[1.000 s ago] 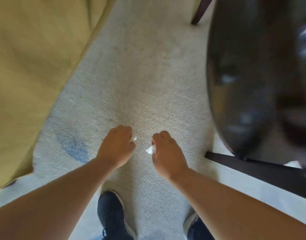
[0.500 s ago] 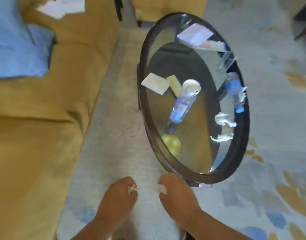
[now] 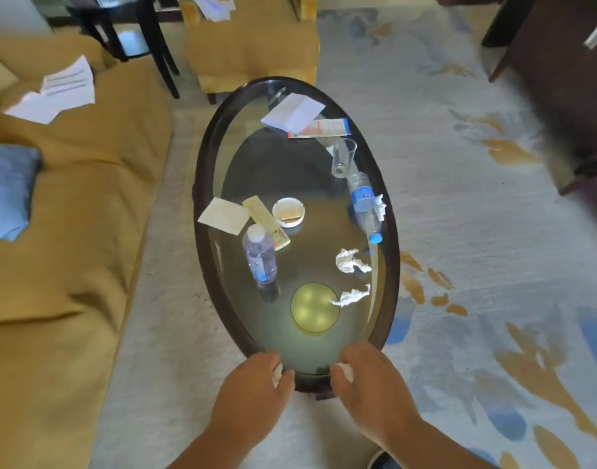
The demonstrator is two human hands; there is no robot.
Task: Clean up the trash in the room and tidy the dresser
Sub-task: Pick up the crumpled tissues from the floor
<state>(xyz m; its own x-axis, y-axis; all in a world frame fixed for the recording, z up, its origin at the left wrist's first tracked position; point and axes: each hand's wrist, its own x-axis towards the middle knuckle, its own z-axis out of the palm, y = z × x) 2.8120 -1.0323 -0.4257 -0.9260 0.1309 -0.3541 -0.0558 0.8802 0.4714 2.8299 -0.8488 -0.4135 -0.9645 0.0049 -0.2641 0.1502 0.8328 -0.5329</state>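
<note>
My left hand (image 3: 253,390) grips a small white tissue scrap (image 3: 277,374), and my right hand (image 3: 371,384) grips another white tissue scrap (image 3: 345,369). Both hands hover at the near rim of the oval glass coffee table (image 3: 206,211). On the glass lie two crumpled tissues (image 3: 349,260) (image 3: 351,296), an upright water bottle (image 3: 260,253), a fallen water bottle (image 3: 364,204) with a tissue beside it, a clear cup (image 3: 343,157), a white ashtray (image 3: 288,211), a remote (image 3: 266,221), paper sheets (image 3: 224,215) (image 3: 292,111) and a tube box (image 3: 319,127).
A yellow sofa (image 3: 70,231) runs along the left with loose papers (image 3: 57,91) and a blue cloth (image 3: 6,191). A yellow armchair (image 3: 253,49) and a dark side table (image 3: 128,32) stand beyond. Dark furniture (image 3: 567,79) stands at the right on a patterned rug (image 3: 476,265).
My view has lifted from the carpet at my feet to the whole coffee table. Both hands kept hold of their tissue scraps and now sit at the table's near rim.
</note>
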